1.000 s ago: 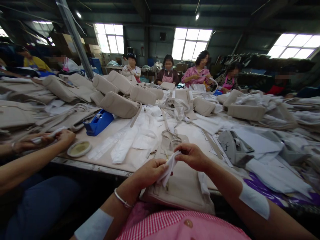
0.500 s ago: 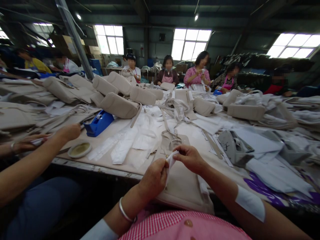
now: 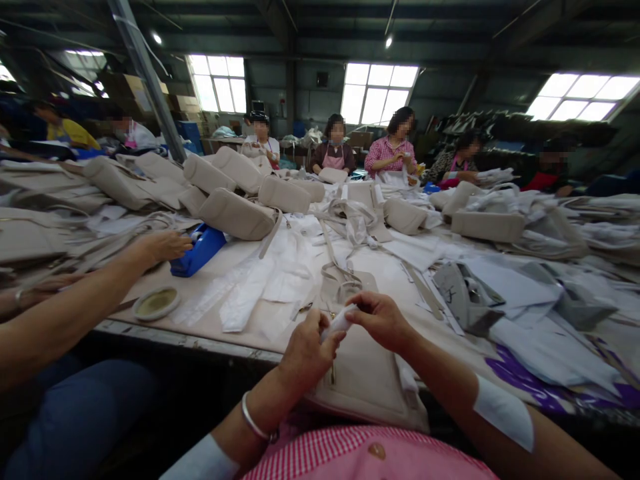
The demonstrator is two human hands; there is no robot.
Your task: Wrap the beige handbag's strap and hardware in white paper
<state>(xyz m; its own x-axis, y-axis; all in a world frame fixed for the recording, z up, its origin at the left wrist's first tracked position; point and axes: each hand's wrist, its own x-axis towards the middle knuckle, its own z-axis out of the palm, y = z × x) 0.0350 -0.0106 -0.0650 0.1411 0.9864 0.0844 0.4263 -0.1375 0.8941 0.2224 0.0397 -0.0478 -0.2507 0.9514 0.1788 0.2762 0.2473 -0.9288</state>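
Observation:
A beige bag (image 3: pixel 367 383) lies at the table edge in front of me, its zip pull and strap (image 3: pixel 345 273) showing beyond my hands. Above it, my left hand (image 3: pixel 311 347) is closed around a strip of white wrapping (image 3: pixel 338 323) that looks rolled into a tube. My right hand (image 3: pixel 379 321) pinches the far end of the same wrapping between thumb and fingers. I cannot tell what, if anything, is inside the roll. A small metal clasp (image 3: pixel 306 307) lies just beyond my left hand.
On the left, a co-worker's hand (image 3: pixel 173 245) touches a blue tape dispenser (image 3: pixel 199 251), near a round shallow dish (image 3: pixel 157 303). Clear plastic bags (image 3: pixel 247 293) lie mid-table. A grey tape dispenser (image 3: pixel 467 297) and white sheets (image 3: pixel 540 347) are right. Beige bags (image 3: pixel 237 213) pile up behind.
The white wrapping has turned into a rounder, tighter roll, and my left fingers have shifted along it. The co-worker's hand on the left has reached forward to the blue tape dispenser.

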